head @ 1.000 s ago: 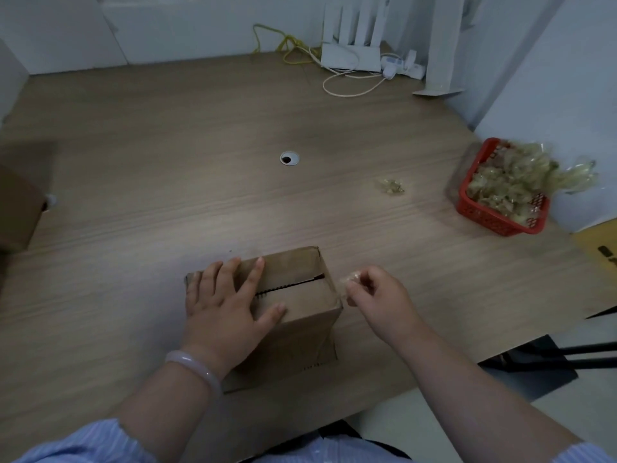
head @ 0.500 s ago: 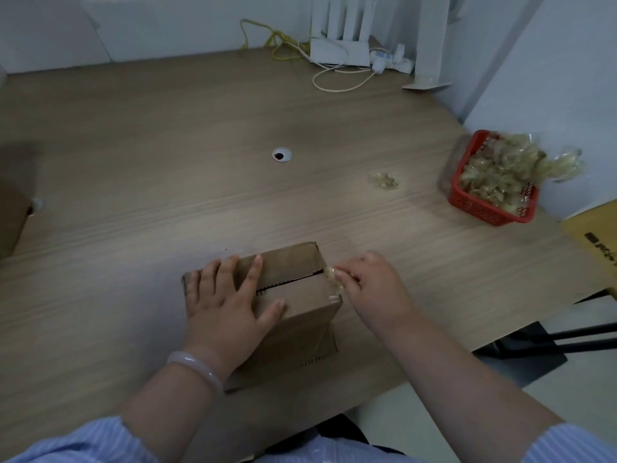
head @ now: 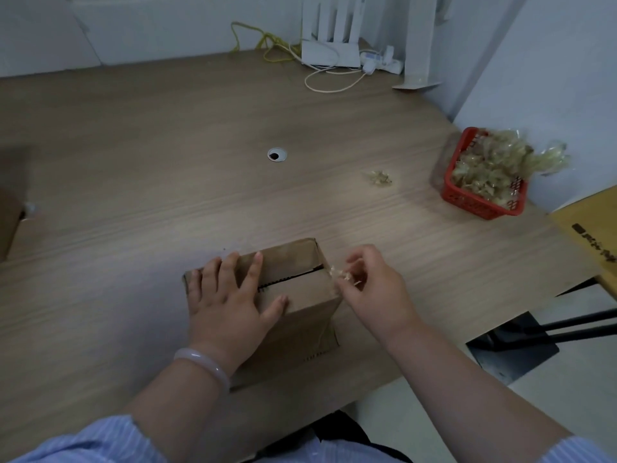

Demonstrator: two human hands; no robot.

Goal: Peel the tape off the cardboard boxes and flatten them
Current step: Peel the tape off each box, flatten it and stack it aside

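A small brown cardboard box [head: 302, 269] stands on the wooden table [head: 167, 182] near its front edge, its top flaps closed with a dark seam showing between them. My left hand [head: 230, 295] lies flat on the box top, fingers spread, pressing it down. At the box's right edge my right hand [head: 370, 285] pinches a crumpled scrap of clear tape [head: 344, 277] between thumb and fingers. I cannot tell whether the scrap still clings to the box.
A red basket [head: 477, 198] heaped with crumpled tape sits at the right table edge. A loose tape wad [head: 379, 178] lies left of it. Another cardboard box [head: 8, 222] is at the far left, a yellow carton [head: 594, 235] at the right. Router and cables at the back.
My right hand went to the box's right edge and has now drawn slightly away with the tape scrap pinched. The left hand has stayed flat on the box.
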